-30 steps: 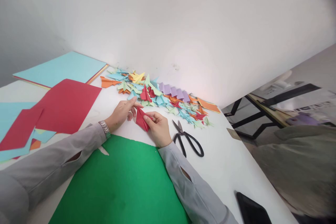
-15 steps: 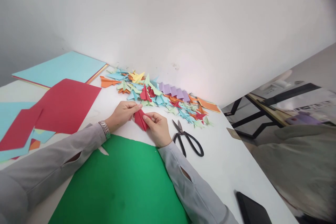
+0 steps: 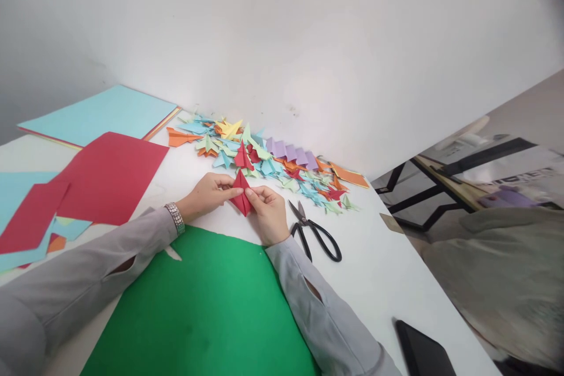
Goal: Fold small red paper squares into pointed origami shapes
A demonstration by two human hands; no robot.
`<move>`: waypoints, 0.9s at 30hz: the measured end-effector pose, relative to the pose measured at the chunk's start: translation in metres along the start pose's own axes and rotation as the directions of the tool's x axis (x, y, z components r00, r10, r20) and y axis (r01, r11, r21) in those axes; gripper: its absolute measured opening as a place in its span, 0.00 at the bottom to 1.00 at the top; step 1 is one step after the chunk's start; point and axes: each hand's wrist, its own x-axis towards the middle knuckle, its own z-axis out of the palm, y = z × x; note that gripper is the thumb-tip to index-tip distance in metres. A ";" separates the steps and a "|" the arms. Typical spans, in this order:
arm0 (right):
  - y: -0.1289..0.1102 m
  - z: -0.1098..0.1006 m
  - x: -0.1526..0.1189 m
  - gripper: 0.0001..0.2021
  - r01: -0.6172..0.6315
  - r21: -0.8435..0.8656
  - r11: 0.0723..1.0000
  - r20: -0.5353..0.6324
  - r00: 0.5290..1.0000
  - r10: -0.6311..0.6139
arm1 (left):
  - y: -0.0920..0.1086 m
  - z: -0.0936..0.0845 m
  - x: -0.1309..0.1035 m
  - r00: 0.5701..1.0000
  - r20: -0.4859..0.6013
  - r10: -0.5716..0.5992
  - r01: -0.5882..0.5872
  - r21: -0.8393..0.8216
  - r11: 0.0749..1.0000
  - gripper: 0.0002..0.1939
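Observation:
A small folded red paper piece point(image 3: 242, 195) stands between my two hands on the white table point(image 3: 379, 270). My left hand point(image 3: 208, 194) pinches its left edge with thumb and fingertips. My right hand point(image 3: 268, 211) grips its right side. Just beyond lies a pile of folded paper shapes point(image 3: 264, 161) in blue, green, red, orange, yellow and purple. Black scissors point(image 3: 315, 234) lie shut on the table right of my right hand.
A large green sheet point(image 3: 198, 311) lies under my forearms. Red sheets point(image 3: 106, 179) and light blue sheets point(image 3: 103, 114) cover the left of the table. A black phone point(image 3: 420, 352) rests near the front right edge. The wall stands close behind the pile.
The red piece has been turned upright and brought to the middle between both hands; my left fingers have closed onto its edge.

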 end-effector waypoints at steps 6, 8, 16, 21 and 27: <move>-0.001 0.001 -0.001 0.17 -0.021 -0.053 0.998 0.126 0.992 0.027 | 0.002 0.000 -0.001 0.998 -0.063 0.020 -0.020 -0.001 1.000 0.11; -0.003 0.002 -0.001 0.17 -0.023 -0.077 0.997 0.174 0.984 0.036 | 0.004 0.000 -0.001 0.998 -0.064 0.023 -0.024 -0.025 0.999 0.10; -0.002 -0.001 -0.001 0.17 -0.011 -0.117 0.993 0.254 0.966 0.041 | 0.005 0.000 -0.001 0.997 -0.064 0.040 -0.044 -0.069 0.997 0.10; 0.001 -0.002 0.000 0.14 -0.013 -0.061 0.998 0.278 0.960 0.030 | 0.007 0.000 -0.002 0.996 -0.086 0.020 -0.025 -0.055 0.998 0.10; 0.001 0.002 -0.001 0.12 -0.004 -0.028 1.000 0.291 0.957 0.012 | 0.008 0.002 -0.003 0.996 -0.067 0.060 -0.066 -0.085 0.994 0.09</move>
